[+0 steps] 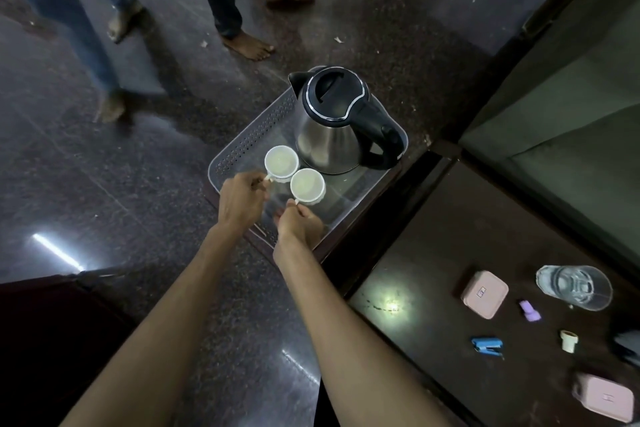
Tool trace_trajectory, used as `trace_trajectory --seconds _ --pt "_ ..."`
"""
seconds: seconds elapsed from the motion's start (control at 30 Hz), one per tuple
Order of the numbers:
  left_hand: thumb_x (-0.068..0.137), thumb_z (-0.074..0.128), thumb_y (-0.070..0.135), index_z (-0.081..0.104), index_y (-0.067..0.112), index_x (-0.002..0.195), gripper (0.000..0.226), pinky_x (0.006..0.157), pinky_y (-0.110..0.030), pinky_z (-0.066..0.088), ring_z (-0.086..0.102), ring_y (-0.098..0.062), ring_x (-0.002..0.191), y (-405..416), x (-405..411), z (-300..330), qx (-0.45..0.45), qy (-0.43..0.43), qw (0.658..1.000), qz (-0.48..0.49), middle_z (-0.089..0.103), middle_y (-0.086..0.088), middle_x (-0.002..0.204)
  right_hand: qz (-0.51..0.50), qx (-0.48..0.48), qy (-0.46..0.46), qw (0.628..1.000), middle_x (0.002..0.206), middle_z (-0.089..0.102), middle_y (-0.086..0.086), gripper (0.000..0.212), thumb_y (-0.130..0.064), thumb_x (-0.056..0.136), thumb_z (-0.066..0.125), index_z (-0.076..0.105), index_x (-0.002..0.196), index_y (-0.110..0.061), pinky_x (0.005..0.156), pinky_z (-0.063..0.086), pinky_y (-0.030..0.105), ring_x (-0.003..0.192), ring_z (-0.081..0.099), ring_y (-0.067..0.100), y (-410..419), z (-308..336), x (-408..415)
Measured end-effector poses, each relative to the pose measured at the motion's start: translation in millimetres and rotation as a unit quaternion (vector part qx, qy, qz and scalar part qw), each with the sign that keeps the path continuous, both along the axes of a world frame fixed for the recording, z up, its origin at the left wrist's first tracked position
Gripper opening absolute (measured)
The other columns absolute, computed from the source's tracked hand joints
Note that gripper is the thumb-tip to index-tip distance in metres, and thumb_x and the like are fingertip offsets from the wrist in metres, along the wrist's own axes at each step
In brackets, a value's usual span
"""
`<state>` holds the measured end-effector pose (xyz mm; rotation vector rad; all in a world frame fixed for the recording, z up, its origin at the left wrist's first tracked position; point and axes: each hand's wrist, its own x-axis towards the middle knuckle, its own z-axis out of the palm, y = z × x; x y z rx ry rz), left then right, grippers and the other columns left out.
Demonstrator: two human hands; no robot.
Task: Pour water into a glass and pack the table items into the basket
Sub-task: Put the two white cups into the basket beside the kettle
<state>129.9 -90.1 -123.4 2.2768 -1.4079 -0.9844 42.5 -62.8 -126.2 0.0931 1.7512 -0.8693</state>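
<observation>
A clear plastic basket (pixel 242 146) with perforated walls holds a steel kettle (pixel 332 121) with a black lid and handle. Two white cups sit in front of the kettle inside the basket. My left hand (pixel 240 201) pinches the handle of the left cup (pixel 281 163). My right hand (pixel 299 225) pinches the handle of the right cup (pixel 307 185). A clear glass (pixel 573 286) with water stands on the dark table (pixel 450 243) at the right.
On the table lie two pink lidded boxes (pixel 485 293) (pixel 604 397), a purple clip (pixel 530 311), a blue stapler (pixel 487 346) and a small cream cap (pixel 569 340). Two people's legs and bare feet (pixel 247 45) stand on the dark floor beyond the basket.
</observation>
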Motion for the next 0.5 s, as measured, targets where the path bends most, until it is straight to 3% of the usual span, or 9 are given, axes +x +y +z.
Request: trace_trajectory --seconds 0.13,0.27,0.33,0.4,0.5 --pt "0.088 0.057 0.000 0.078 0.013 0.091 0.025 0.085 -0.048 0.060 0.075 -0.039 0.091 -6.5 2.3 -1.1 0.009 -0.014 1.000 -0.017 0.080 -0.016 0.092 -0.003 0.004 -0.017 1.000 0.084 0.076 0.013 0.034 -0.011 0.095 0.072 0.066 0.064 -0.022 0.091 0.061 0.058 0.093 0.077 0.041 -1.3 -6.9 -1.2" --pt "0.092 0.061 0.008 0.077 0.013 0.112 0.026 0.090 -0.047 0.057 0.073 -0.038 0.102 -4.3 1.3 -3.3 -0.004 -0.034 0.999 -0.026 0.080 -0.016 0.103 0.000 0.005 -0.017 1.000 0.097 0.078 0.021 0.027 -0.011 0.095 0.073 0.064 0.072 -0.020 0.093 0.061 0.056 0.096 0.076 0.040 -2.7 -6.4 -3.9" --pt "0.094 0.064 0.011 0.076 0.013 0.113 0.023 0.084 -0.041 0.057 0.074 -0.035 0.097 0.5 -2.3 -3.1 -0.029 -0.042 0.999 -0.019 0.080 -0.013 0.102 0.001 -0.001 -0.025 1.000 0.106 0.078 0.022 0.007 -0.010 0.092 0.076 0.070 0.089 -0.010 0.094 0.061 0.055 0.101 0.076 0.040 -1.6 -2.8 -7.3" --pt "0.095 0.067 0.016 0.075 0.014 0.111 0.018 0.079 -0.037 0.053 0.074 -0.031 0.091 6.9 -7.4 -0.6 -0.064 -0.053 0.996 0.008 0.080 -0.010 0.099 0.007 0.005 -0.029 1.000 0.113 0.077 0.020 0.023 -0.012 0.089 0.080 0.073 0.109 -0.006 0.097 0.060 0.053 0.107 0.074 0.039 3.5 -2.1 -13.0" --pt "0.094 0.066 0.016 0.073 0.012 0.102 0.012 0.076 -0.035 0.051 0.071 -0.028 0.084 21.5 -21.0 7.8 -0.122 -0.058 0.989 0.054 0.078 -0.009 0.092 0.033 -0.013 -0.030 0.999 0.106 0.079 0.016 0.015 -0.011 0.087 0.081 0.073 0.099 -0.014 0.096 0.061 0.051 0.103 0.076 0.034 14.5 6.0 -27.6"
